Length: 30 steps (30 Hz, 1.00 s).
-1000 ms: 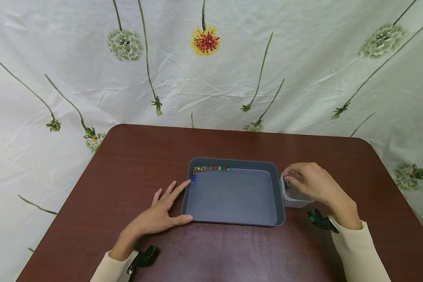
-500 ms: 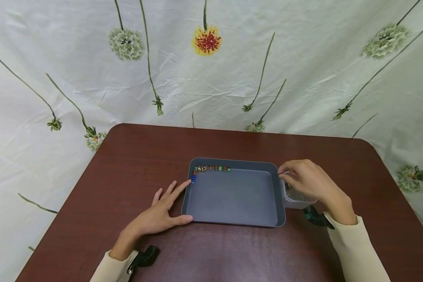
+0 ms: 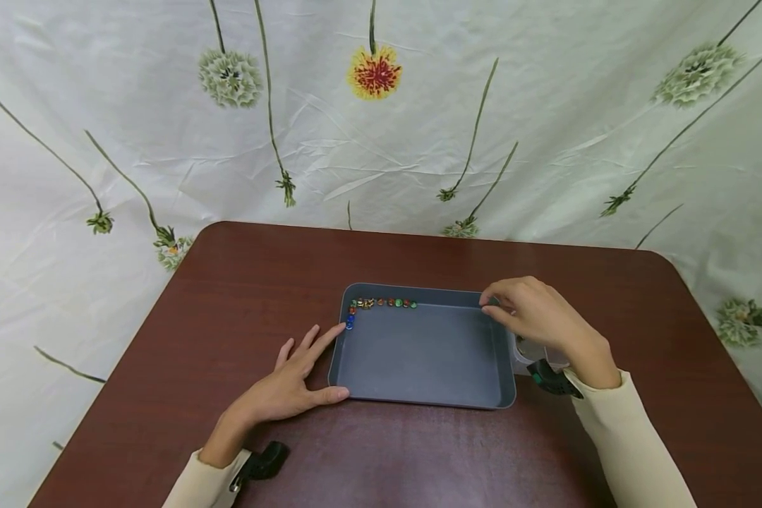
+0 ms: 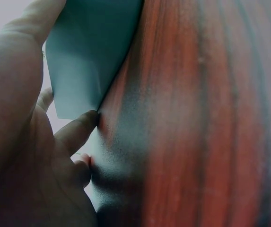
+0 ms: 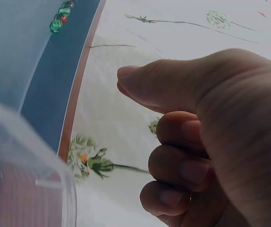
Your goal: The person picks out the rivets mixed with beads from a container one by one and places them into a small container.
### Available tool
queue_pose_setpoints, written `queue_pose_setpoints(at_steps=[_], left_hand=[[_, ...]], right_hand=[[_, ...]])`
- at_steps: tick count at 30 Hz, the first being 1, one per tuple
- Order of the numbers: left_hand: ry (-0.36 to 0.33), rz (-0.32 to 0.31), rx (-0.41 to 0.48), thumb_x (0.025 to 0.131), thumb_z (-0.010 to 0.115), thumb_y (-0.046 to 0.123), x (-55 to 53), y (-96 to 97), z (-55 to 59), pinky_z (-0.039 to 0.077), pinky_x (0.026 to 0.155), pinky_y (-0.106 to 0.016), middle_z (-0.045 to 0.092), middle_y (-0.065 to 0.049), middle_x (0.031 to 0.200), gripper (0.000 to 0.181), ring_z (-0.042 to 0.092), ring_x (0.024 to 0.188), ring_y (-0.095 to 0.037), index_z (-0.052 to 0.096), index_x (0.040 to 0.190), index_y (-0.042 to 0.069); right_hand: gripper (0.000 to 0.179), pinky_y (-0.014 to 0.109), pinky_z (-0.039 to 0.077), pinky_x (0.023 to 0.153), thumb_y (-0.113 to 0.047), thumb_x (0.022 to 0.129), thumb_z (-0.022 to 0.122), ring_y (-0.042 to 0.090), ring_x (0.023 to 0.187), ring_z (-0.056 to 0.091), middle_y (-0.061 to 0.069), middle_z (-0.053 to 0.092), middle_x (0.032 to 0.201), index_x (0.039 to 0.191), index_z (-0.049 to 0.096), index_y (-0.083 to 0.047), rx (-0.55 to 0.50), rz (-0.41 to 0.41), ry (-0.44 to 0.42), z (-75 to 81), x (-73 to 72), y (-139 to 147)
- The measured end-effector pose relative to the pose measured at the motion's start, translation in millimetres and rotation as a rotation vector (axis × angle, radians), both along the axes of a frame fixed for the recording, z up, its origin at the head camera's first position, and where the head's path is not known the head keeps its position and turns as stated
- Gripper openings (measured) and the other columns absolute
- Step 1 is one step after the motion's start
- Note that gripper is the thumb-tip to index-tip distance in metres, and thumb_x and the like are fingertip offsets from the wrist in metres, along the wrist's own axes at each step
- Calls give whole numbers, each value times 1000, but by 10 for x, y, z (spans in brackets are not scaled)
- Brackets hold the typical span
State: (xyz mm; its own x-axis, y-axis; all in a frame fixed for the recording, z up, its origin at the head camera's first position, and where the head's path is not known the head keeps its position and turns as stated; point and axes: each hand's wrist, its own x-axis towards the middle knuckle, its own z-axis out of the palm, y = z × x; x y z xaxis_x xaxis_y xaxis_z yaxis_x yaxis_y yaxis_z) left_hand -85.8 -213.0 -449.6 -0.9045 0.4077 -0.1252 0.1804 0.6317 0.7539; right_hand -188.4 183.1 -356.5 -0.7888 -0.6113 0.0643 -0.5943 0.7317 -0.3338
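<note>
Glass marbles [image 3: 398, 303] in green, red, gold and blue line the far edge and upper left side of a grey-blue tray [image 3: 419, 353]. My left hand [image 3: 279, 391] rests with spread fingers against the tray's left side, index fingertip by the blue marbles and thumb at the near corner. Over the tray's far right corner, my right hand [image 3: 536, 314] pinches with thumb and index finger what seems to be a small marble, almost wholly hidden by the fingertips. In the right wrist view, its other fingers [image 5: 178, 165] are curled in.
A clear plastic container [image 3: 523, 360] stands against the tray's right side, partly hidden under my right hand. The dark red-brown wooden table [image 3: 432, 455] runs back to a white flowered cloth [image 3: 419, 141].
My right hand has moved left from above the clear container to over the tray's far right corner. The left hand and the row of marbles have stayed put.
</note>
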Motion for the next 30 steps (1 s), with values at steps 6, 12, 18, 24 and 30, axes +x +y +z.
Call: queue_pose_setpoints(at_steps=[6, 12, 18, 24, 30], left_hand=[[3, 0, 2, 90, 72, 51, 6, -5, -3, -11, 116, -66, 18, -8, 168, 94, -1, 156, -39, 13, 161, 37], [4, 3, 4, 89, 72, 51, 10, 1, 4, -10, 116, -66, 19, -8, 167, 94, 0, 156, -39, 13, 161, 37], [2, 8, 0, 89, 72, 52, 5, 3, 8, -11, 116, -66, 19, -8, 167, 94, 0, 156, -39, 14, 162, 36], [-4, 5, 9, 89, 72, 52, 3, -4, 9, -11, 116, -66, 18, -8, 168, 94, -1, 156, -38, 14, 162, 36], [-8, 6, 10, 89, 72, 51, 11, -11, 8, -12, 116, -66, 18, -7, 168, 94, -1, 156, -38, 14, 162, 36]], right_hand=[[11, 22, 28, 49, -17, 94, 72, 6, 55, 37, -8, 48, 63, 103, 75, -11, 29, 38, -4, -5, -47, -148], [11, 25, 40, 55, -18, 93, 73, 8, 67, 50, -6, 70, 88, 102, 76, -13, 51, 61, -6, -19, -85, -284], [11, 26, 44, 58, -18, 94, 72, 7, 68, 53, -4, 73, 97, 102, 76, -13, 64, 100, -7, -1, -125, -429], [10, 26, 46, 59, -19, 94, 72, 6, 70, 58, -4, 74, 98, 102, 76, -13, 72, 139, -1, 13, -168, -581], [12, 24, 43, 54, -18, 95, 71, 6, 66, 55, -3, 74, 100, 104, 76, -13, 91, 165, -11, 8, -207, -736]])
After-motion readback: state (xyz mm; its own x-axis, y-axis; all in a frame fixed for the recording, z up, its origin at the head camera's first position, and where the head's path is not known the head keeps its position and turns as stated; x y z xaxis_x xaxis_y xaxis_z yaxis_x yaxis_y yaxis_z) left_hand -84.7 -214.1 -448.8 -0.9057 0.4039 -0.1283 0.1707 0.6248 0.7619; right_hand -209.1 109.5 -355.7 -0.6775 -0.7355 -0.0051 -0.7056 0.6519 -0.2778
